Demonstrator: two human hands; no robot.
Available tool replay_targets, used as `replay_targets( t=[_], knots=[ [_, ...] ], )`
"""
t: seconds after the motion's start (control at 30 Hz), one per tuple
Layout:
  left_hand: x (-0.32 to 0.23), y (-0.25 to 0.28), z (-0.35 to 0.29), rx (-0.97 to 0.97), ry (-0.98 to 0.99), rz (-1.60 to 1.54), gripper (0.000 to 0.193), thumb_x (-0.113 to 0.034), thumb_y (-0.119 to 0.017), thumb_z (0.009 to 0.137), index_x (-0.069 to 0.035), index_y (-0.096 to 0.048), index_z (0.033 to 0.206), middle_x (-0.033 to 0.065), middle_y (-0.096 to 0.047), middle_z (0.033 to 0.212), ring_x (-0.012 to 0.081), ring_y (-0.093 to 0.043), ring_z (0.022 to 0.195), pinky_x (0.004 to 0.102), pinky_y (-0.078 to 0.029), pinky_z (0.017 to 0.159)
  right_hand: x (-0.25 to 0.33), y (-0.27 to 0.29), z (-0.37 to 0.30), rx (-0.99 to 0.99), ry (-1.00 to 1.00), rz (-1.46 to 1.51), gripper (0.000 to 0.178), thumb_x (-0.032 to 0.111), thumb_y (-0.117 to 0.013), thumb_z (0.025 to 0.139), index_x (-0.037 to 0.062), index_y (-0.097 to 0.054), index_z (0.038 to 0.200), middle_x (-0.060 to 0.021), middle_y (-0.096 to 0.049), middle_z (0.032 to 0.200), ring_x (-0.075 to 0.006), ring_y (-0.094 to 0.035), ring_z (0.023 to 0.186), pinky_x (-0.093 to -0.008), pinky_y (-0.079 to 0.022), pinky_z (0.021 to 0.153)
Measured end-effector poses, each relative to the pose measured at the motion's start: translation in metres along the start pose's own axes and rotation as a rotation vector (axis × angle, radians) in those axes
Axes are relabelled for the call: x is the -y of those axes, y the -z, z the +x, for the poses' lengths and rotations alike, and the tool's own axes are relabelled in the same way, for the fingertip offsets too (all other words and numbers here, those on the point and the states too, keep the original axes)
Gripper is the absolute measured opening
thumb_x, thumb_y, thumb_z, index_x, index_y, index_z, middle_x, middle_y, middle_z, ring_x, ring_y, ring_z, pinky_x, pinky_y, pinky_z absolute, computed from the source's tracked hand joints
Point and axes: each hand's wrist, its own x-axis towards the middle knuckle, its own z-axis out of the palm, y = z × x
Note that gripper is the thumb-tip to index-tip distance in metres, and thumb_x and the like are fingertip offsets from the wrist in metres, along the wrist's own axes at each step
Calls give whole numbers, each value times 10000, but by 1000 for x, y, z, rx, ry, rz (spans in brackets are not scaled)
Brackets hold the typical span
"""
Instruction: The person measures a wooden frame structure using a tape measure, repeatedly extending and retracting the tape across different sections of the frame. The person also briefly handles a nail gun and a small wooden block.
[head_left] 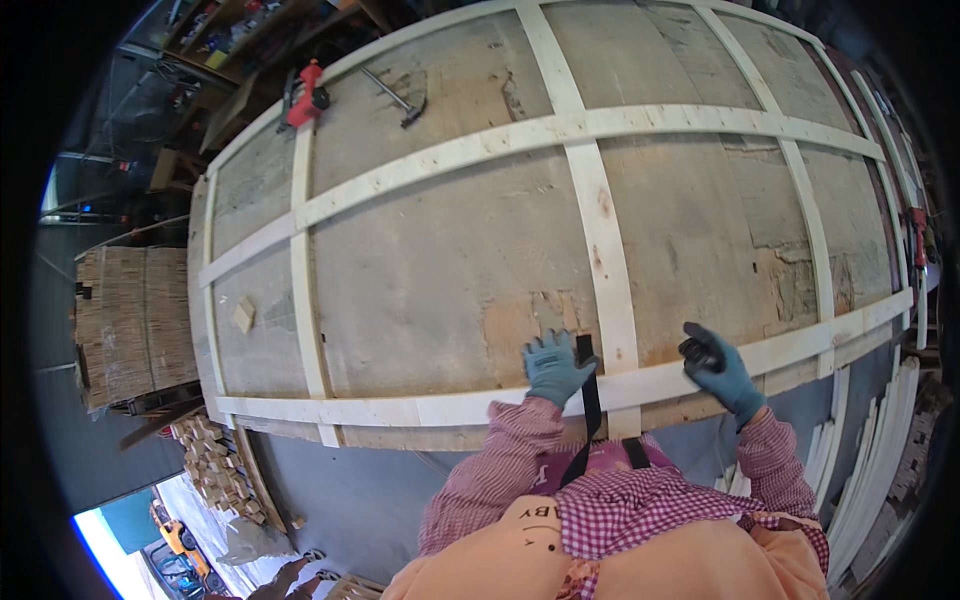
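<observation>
A grid of pale wooden slats [448, 410] lies across a large worn plywood panel [440, 270] in front of me. My left hand [558, 368], in a blue-grey glove, rests at the near slat with its fingers spread. Beside its thumb a black strap [591, 405] runs from my waist over that slat. Further right, my right hand [718, 370] is above the near slat, its dark-palmed glove turned partly up. Those fingers are curled in; whatever they hold, if anything, is hidden. Toward the far left lie a hammer [400, 102] and a red power tool [307, 97].
A small wood block [243, 315] sits on the panel's left part. Stacked boards [135, 320] and a pile of wood blocks [215, 460] stand at left. Long white slats [880, 440] lean at right, below another red tool [918, 230]. A person's feet [315, 556] show at lower left.
</observation>
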Motion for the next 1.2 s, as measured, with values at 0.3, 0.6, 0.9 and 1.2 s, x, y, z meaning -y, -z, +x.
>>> replay_targets(
  t=[0.3, 0.6, 0.9, 1.2],
  knots=[
    [-15, 128, 9, 193, -30, -1483, 316, -192, -633, 868, 27, -593, 1092, 78, -636, 979, 139, -599, 828, 266, -505, 742, 129, -71, 75, 257, 751, -754, 869, 354, -738, 654, 115, -343, 1390, -199, -488, 1163, -364, -591, 909, -379, -508, 798],
    [13, 126, 74, 252, 49, -1238, 272, -214, -682, 838, 9, -604, 971, 37, -613, 780, 90, -553, 632, 226, -445, 524, 140, -53, 142, 435, 625, -680, 906, 329, -725, 664, 112, -285, 1426, -189, -523, 1093, -348, -603, 857, -382, -505, 754],
    [227, 164, 172, 133, 396, -1931, 214, -330, -566, 897, -119, -534, 879, 15, -490, 686, 119, -466, 479, 258, -371, 406, 135, 103, 239, 327, 205, -773, 577, 168, -750, 609, 55, -589, 1151, -118, -567, 916, -254, -582, 763, -341, -499, 712],
    [359, 174, 309, -827, 237, -2348, 681, -699, -415, 832, -47, -569, 954, 91, -626, 804, 194, -568, 700, 315, -475, 743, 58, 248, 393, 16, 145, -703, 430, -57, -562, 520, 14, -570, 944, -72, -547, 880, -189, -541, 800, -276, -456, 715]
  ],
)
